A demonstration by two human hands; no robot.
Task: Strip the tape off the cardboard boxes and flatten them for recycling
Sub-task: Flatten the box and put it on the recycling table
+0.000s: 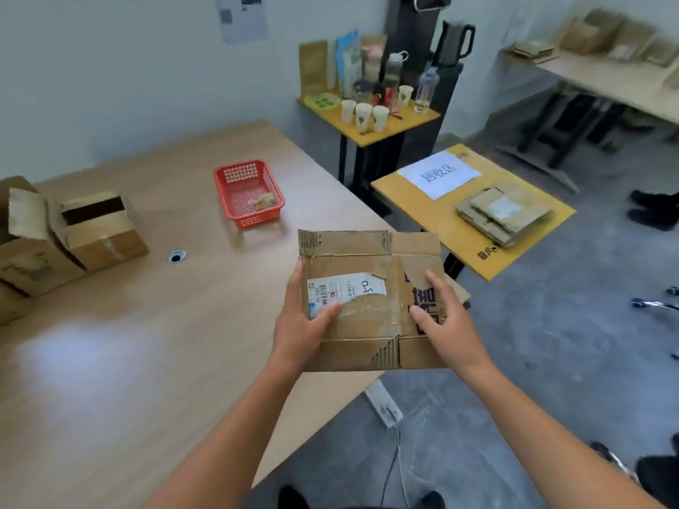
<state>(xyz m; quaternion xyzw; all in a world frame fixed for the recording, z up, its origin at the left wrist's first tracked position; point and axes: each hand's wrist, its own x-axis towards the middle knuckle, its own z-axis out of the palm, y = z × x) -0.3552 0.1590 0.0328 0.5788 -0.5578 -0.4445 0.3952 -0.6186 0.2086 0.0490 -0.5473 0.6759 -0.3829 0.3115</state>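
Note:
A flattened brown cardboard box (371, 262) with a white shipping label hangs over the right edge of the wooden table. My left hand (301, 321) grips its left edge, thumb lying on the label. My right hand (439, 317) rests on the right half of the top face with fingers spread and nearly straight. Two opened boxes (69, 236) with raised flaps stand at the table's left. A stack of flattened cardboard (505, 214) lies on a small yellow table (459, 233) to the right.
A red plastic basket (248, 192) holding a crumpled wad of tape sits mid-table. A yellow side table (371, 119) behind carries paper cups, bottles and bags. A power strip and cable lie on the grey floor. Someone's shoes show at the right.

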